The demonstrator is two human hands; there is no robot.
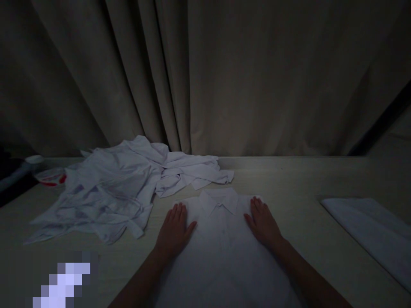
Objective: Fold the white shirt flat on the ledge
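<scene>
A white collared shirt (224, 261) lies front side up on the pale surface before me, its collar (220, 200) pointing away and fastened at the neck. My left hand (175, 226) rests flat on the shirt's left shoulder edge, thumb spread inward. On the opposite shoulder edge, my right hand (261, 220) is likewise laid flat with the thumb apart. Neither hand grips the cloth. The shirt's sleeves are not visible, and its lower part runs out of the bottom of the view.
Crumpled white shirts (118, 184) are heaped at the back left, near a clear container with red marks (51, 176). A flat folded white cloth (369, 226) lies on the right. Beige curtains (257, 77) hang behind the surface (302, 222). A pixelated patch covers the lower left.
</scene>
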